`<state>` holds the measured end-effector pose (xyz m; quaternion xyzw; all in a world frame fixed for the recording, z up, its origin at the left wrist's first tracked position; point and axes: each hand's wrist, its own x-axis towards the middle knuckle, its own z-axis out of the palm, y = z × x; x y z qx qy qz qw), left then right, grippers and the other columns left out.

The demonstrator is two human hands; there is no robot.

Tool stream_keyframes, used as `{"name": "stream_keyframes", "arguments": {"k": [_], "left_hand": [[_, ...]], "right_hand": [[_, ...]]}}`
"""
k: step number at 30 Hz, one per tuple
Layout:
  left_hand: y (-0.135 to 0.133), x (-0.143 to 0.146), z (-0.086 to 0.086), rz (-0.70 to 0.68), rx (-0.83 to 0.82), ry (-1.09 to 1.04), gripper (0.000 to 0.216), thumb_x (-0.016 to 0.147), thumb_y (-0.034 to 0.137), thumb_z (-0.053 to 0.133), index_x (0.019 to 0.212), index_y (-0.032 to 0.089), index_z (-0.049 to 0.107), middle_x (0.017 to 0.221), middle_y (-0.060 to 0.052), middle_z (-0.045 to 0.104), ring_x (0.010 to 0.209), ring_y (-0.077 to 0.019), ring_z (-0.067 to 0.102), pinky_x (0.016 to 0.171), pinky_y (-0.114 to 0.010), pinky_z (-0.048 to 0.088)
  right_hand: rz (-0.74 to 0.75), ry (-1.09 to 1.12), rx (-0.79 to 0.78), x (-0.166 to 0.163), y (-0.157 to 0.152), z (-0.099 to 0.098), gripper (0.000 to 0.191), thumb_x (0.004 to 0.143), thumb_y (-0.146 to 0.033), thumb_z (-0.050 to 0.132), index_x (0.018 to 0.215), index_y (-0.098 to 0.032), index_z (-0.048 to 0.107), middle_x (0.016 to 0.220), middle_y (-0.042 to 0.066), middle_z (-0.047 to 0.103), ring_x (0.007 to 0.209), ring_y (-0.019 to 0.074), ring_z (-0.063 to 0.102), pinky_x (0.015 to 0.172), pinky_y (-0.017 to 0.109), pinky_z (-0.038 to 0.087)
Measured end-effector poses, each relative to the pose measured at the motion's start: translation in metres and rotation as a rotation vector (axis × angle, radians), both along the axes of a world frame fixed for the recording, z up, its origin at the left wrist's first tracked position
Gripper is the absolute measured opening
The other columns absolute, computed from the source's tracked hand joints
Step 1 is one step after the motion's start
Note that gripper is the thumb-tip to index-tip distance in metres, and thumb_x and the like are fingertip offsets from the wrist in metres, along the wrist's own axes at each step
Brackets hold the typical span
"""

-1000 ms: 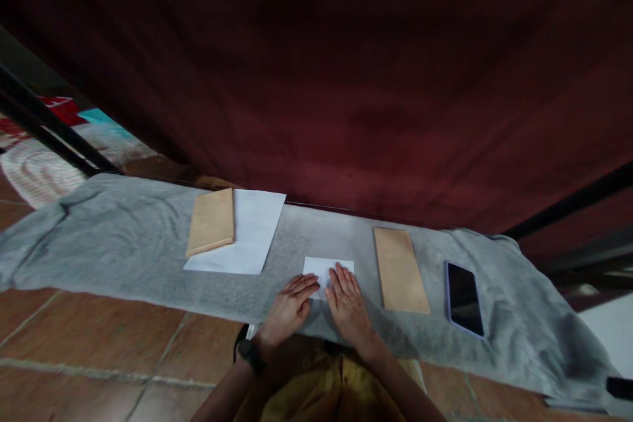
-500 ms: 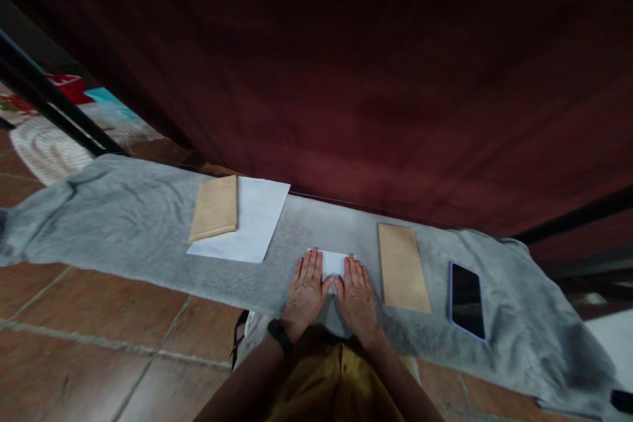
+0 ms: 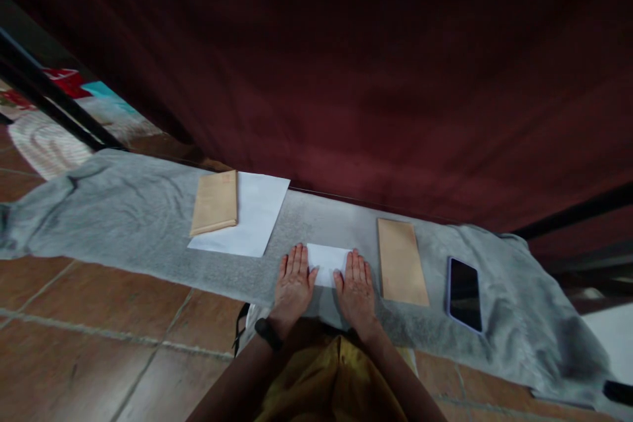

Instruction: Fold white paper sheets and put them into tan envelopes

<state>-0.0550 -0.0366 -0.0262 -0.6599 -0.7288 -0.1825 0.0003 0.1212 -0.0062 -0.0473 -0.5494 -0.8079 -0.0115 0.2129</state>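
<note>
A small white sheet of paper lies flat on the grey cloth in front of me; whether it is folded I cannot tell. My left hand rests palm down at its left edge, fingers stretched out and thumb on the paper. Over the right edge lies my right hand, also flat with fingers extended. Just right of that hand is a flat brown envelope. Farther left, a stack of brown envelopes sits partly on top of larger white paper.
The grey cloth covers a long narrow surface. On its right side lies a phone with a dark screen. A dark red curtain hangs along the far edge. Tiled floor shows at the near left.
My left hand has slid left, away from the right hand, so more of the small white paper shows between them. My right hand has barely moved.
</note>
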Motion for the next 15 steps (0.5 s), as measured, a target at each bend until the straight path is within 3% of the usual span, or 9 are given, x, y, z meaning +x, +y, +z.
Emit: {"name": "stream_keyframes", "arguments": {"k": [2,8,15], "left_hand": [[-0.003,0.006,-0.001,-0.012,0.023,-0.001,0.061,0.102,0.035,0.034,0.157,0.009,0.026,0.160,-0.019,0.035,0.150,-0.0317,0.030,0.122,-0.055,0.028],[-0.016,0.033,-0.011,-0.250,0.013,0.035,0.064,0.099,0.030,0.038,0.159,0.013,0.023,0.161,-0.014,0.035,0.150,-0.0260,0.032,0.122,-0.048,0.031],[-0.021,0.034,-0.019,-0.266,-0.014,0.071,0.067,0.094,0.014,0.032,0.159,0.009,0.019,0.161,-0.015,0.035,0.150,-0.0226,0.030,0.123,-0.044,0.027]], "right_hand": [[0.001,0.007,0.006,0.001,0.000,0.000,0.061,0.106,-0.036,0.036,0.155,-0.001,0.030,0.159,0.025,0.033,0.147,0.0317,0.035,0.118,0.051,0.034],[0.124,0.099,0.053,0.006,0.003,0.005,0.055,0.106,-0.024,0.028,0.158,-0.006,0.023,0.159,0.022,0.036,0.150,0.0301,0.031,0.116,0.058,0.036],[0.316,0.053,-0.087,-0.003,-0.011,0.008,0.056,0.106,-0.032,0.028,0.158,-0.011,0.027,0.160,0.014,0.036,0.149,0.0246,0.033,0.120,0.048,0.035]]}}
